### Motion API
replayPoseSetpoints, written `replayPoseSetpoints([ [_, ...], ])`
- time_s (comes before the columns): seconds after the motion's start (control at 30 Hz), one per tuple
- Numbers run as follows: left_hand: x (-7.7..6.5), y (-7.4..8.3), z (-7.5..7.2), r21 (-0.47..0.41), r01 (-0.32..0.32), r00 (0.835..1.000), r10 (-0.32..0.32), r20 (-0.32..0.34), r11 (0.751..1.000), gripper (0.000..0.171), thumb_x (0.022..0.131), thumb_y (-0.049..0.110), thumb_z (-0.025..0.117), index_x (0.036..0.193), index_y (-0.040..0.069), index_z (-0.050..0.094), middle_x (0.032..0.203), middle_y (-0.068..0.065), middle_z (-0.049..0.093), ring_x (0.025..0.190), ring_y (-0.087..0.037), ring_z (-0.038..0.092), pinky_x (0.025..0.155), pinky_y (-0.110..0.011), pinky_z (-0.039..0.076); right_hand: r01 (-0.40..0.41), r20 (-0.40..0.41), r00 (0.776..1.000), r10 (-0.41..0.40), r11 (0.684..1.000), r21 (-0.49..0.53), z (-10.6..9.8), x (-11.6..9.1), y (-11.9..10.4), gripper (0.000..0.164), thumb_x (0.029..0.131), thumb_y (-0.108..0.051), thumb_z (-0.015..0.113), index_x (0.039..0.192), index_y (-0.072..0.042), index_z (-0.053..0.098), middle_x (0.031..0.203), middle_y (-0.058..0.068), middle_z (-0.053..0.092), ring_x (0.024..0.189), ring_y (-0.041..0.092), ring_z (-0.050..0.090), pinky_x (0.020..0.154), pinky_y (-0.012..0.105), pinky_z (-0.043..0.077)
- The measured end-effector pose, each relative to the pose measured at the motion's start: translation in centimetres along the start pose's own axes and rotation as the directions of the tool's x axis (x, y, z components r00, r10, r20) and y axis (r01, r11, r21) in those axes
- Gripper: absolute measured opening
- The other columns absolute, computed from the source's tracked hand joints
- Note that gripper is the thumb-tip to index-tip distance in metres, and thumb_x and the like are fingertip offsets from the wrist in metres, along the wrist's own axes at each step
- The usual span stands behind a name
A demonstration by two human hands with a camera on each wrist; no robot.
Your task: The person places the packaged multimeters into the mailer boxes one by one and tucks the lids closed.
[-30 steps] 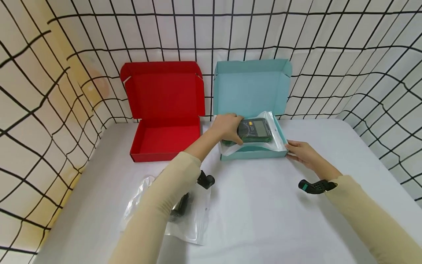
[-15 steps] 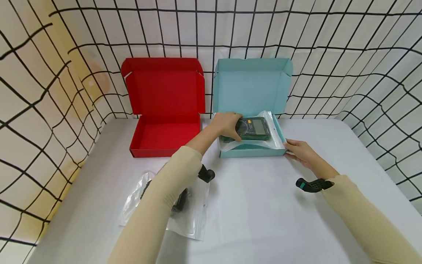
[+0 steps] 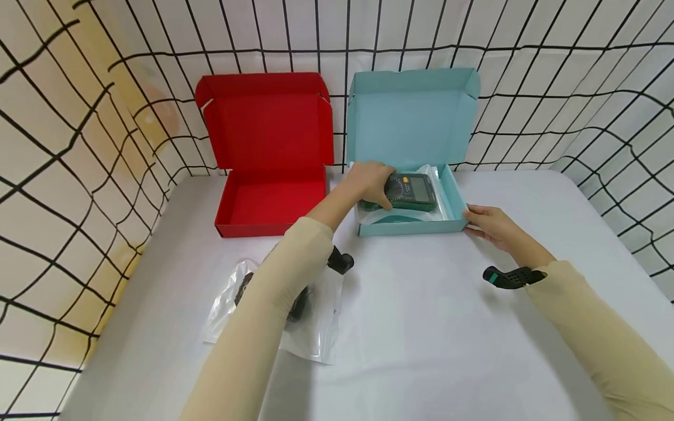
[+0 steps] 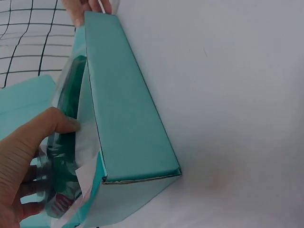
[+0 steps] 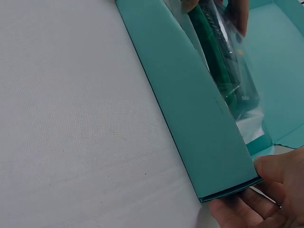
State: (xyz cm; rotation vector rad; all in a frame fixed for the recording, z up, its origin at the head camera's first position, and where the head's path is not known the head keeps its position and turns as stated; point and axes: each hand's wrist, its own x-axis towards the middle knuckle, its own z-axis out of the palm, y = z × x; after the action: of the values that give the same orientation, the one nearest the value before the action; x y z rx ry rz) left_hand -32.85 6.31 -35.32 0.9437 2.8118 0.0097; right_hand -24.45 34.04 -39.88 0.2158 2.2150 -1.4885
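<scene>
A multimeter (image 3: pixel 416 190) with a dark face and green casing, in a clear plastic bag (image 3: pixel 439 206), lies in the light blue cardboard box (image 3: pixel 411 228). My left hand (image 3: pixel 371 182) grips the multimeter's left end through the bag. In the left wrist view, the thumb of the left hand (image 4: pixel 23 156) lies along the green side and the other fingers are on the far side. My right hand (image 3: pixel 489 225) holds the box's front right corner. The right wrist view shows the thumb of the right hand (image 5: pixel 280 185) against the corner, the fingers below and behind it.
To the left stands an open red box (image 3: pixel 279 204), its lid raised. Nearer me, a clear zip bag (image 3: pixel 316 327) with black items lies partly under my left forearm. Black wire grid (image 3: pixel 347 58) borders the white table (image 3: pixel 421 327) at the back and sides.
The bag's right end has come off the box's right wall and now sits inside it. Both hands keep their holds. The head view has tilted a little downward overall.
</scene>
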Motion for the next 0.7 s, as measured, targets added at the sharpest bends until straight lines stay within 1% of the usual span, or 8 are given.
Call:
replayPoseSetpoints([
  [0.07, 0.4, 0.2, 0.0, 0.012, -0.005, 1.000, 0.005, 0.006, 1.000, 0.087, 0.071, 0.059, 0.065, 0.142, 0.019, 0.035, 0.133, 0.001, 0.049, 0.114, -0.016, 0.047, 0.090, -0.039, 0.043, -0.007, -0.001, 1.000, 0.007, 1.000, 0.003, -0.1, 0.0, 0.0, 0.060, 0.100, -0.022, 0.035, 0.145, 0.003, 0.004, 0.152, 0.022, 0.003, 0.137, 0.036, 0.015, 0.104, 0.038, 0.030],
  [0.17, 0.8, 0.3, 0.1, 0.031, 0.006, 1.000, -0.006, 0.003, 0.999, 0.087, 0.071, 0.059, 0.065, 0.143, 0.020, 0.034, 0.134, 0.001, 0.048, 0.116, -0.016, 0.046, 0.090, -0.039, 0.043, -0.006, -0.007, 1.000, 0.006, 1.000, 0.023, -0.1, 0.1, 0.1, 0.062, 0.100, -0.025, 0.037, 0.145, 0.002, 0.004, 0.152, 0.021, 0.002, 0.138, 0.036, 0.015, 0.104, 0.037, 0.029],
  [0.27, 1.1, 0.4, 0.4, 0.017, 0.003, 1.000, -0.004, 0.008, 1.000, 0.087, 0.071, 0.058, 0.066, 0.143, 0.020, 0.034, 0.135, 0.001, 0.047, 0.117, -0.017, 0.045, 0.092, -0.039, 0.042, -0.016, -0.017, 1.000, 0.017, 0.999, 0.037, -0.2, 0.2, 0.2, 0.063, 0.099, -0.026, 0.038, 0.145, 0.002, 0.004, 0.152, 0.021, 0.002, 0.138, 0.035, 0.014, 0.104, 0.036, 0.029],
  [0.37, 1.4, 0.6, 0.6, -0.021, -0.021, 0.999, 0.022, 0.032, 1.000, 0.088, 0.072, 0.057, 0.066, 0.143, 0.019, 0.033, 0.137, -0.001, 0.046, 0.119, -0.019, 0.043, 0.094, -0.041, 0.041, -0.039, -0.016, 0.999, 0.040, 0.999, 0.033, -0.4, 0.1, 0.3, 0.062, 0.100, -0.024, 0.037, 0.145, 0.001, 0.004, 0.152, 0.020, 0.002, 0.138, 0.034, 0.014, 0.104, 0.036, 0.029],
  [0.43, 1.5, 0.5, 0.6, -0.039, -0.026, 0.999, 0.028, 0.030, 0.999, 0.088, 0.072, 0.056, 0.066, 0.144, 0.018, 0.032, 0.138, -0.002, 0.045, 0.120, -0.020, 0.042, 0.096, -0.043, 0.039, -0.037, -0.025, 0.999, 0.038, 0.999, 0.034, -0.4, 0.2, 0.2, 0.061, 0.100, -0.023, 0.037, 0.145, 0.001, 0.005, 0.152, 0.020, 0.003, 0.138, 0.034, 0.016, 0.104, 0.036, 0.030],
  [0.6, 1.8, 0.3, 0.6, -0.022, -0.005, 1.000, 0.005, 0.010, 1.000, 0.089, 0.072, 0.054, 0.068, 0.145, 0.019, 0.030, 0.140, -0.001, 0.043, 0.125, -0.020, 0.041, 0.097, -0.045, 0.038, -0.013, -0.039, 0.999, 0.016, 0.998, 0.053, 0.0, 0.6, -0.5, 0.060, 0.099, -0.023, 0.039, 0.146, 0.001, 0.009, 0.153, 0.019, 0.006, 0.138, 0.032, 0.019, 0.105, 0.037, 0.030],
  [0.7, 1.9, 0.5, 0.9, -0.039, -0.019, 1.000, 0.020, 0.015, 0.999, 0.090, 0.072, 0.053, 0.069, 0.145, 0.018, 0.029, 0.141, -0.003, 0.042, 0.127, -0.021, 0.039, 0.098, -0.046, 0.037, -0.021, -0.037, 0.999, 0.023, 0.998, 0.055, -0.1, 0.4, -0.5, 0.059, 0.099, -0.021, 0.039, 0.146, 0.001, 0.009, 0.153, 0.018, 0.006, 0.138, 0.032, 0.019, 0.105, 0.038, 0.030],
])
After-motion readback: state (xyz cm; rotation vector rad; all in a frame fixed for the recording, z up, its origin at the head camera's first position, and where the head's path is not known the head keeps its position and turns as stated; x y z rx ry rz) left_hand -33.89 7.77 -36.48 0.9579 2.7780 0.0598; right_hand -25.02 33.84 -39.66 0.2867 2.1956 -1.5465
